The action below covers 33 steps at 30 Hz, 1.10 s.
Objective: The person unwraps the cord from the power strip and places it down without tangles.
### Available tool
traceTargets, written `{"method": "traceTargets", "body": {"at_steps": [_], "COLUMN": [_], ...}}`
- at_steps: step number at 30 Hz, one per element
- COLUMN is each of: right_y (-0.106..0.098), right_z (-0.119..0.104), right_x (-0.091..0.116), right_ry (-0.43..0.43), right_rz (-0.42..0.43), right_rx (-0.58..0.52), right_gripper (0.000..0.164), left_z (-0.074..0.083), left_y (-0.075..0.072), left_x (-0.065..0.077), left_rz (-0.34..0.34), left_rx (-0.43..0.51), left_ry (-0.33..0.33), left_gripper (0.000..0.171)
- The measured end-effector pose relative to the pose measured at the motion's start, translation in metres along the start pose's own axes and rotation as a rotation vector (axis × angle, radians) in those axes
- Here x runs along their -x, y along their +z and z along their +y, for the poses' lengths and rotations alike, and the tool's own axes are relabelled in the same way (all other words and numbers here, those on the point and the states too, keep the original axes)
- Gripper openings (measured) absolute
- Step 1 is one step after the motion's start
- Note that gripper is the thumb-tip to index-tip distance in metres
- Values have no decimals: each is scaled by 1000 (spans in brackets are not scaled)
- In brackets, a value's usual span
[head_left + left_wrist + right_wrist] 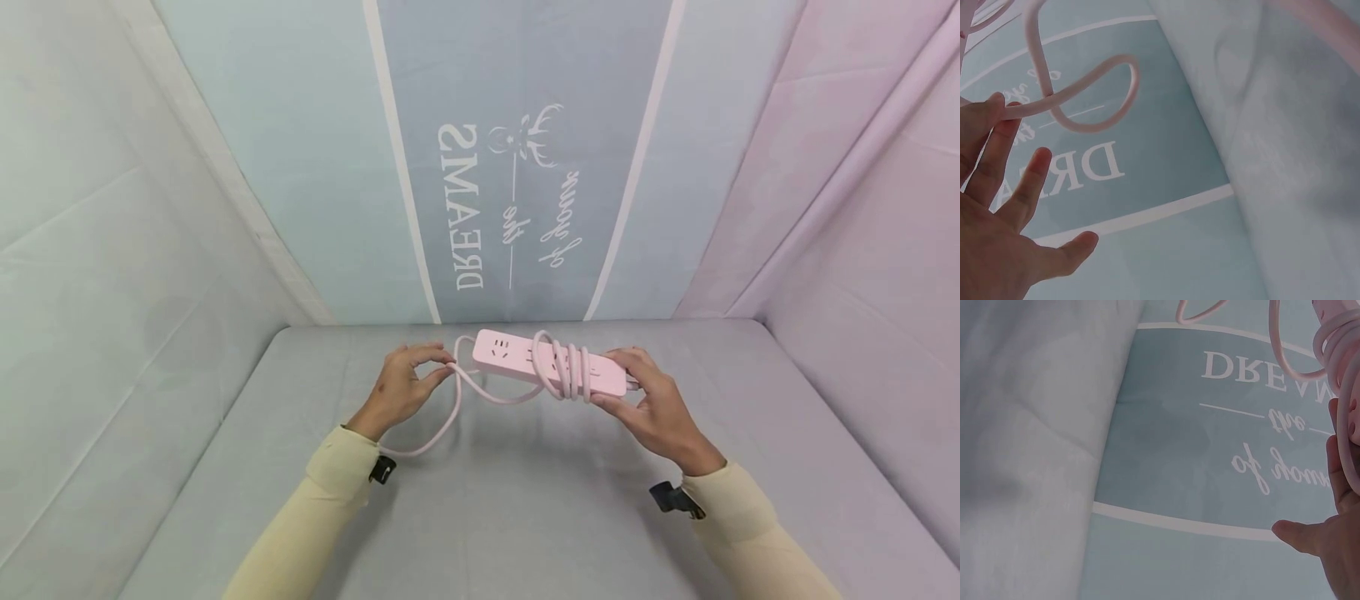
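Note:
A pink power strip (504, 353) is held above the grey surface, tilted slightly down to the right. Its pink cord (572, 372) is wound several times round the strip's middle. My right hand (651, 408) grips the strip's right end between thumb and fingers. From the coil a loose length runs left to my left hand (405, 385), which pinches the cord between thumb and fingertip. Beyond that pinch the cord (1094, 127) curls in a loop and hangs down toward the left wrist. In the right wrist view, the wound strip (1354, 422) shows only at the right edge.
A padded grey surface (510, 517) lies under both hands. Behind it stands a fabric panel (517, 292) with mirrored white lettering and a deer print. Pale fabric walls (112, 275) rise at left and right. Black straps (671, 497) sit at both wrists.

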State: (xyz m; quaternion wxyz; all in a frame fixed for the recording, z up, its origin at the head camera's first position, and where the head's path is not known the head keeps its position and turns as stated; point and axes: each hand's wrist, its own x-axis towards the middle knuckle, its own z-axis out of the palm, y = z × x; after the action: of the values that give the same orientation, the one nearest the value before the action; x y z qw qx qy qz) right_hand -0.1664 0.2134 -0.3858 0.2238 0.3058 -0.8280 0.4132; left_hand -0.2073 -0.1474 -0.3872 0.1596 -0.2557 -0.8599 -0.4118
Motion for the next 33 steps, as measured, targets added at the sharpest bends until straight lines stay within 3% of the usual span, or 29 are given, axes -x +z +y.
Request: {"method": "traceTargets", "body": {"at_steps": [3,9,13,17,23,29,33], "right_y": [0,2,3,5,6,7,6], "right_z": [-1,-2,-1,0,1,-1,0], "right_x": [1,2,3,4,5,5,6], "right_ry": [1,-9,-8,-8,-24,-9,-3], "right_rz": [5,18,26,38,59,66,63], "right_rx": [2,-2,14,30,40,27,27], "right_gripper": [58,59,59,59,61,61,61], "left_z": [-1,-6,-8,-8,-8,-9,-7], "left_y": [-1,2,3,2,1,1,1], "left_x": [2,4,6,7,10,13,16], "left_rz": [-28,-58,-89,-145,-256,-313,-345], "left_rx": [20,63,65,67,121,152,122], "left_ry": [31,155,184,171,82,76,45], "left_gripper": [15,22,20,16,14,5,4]}}
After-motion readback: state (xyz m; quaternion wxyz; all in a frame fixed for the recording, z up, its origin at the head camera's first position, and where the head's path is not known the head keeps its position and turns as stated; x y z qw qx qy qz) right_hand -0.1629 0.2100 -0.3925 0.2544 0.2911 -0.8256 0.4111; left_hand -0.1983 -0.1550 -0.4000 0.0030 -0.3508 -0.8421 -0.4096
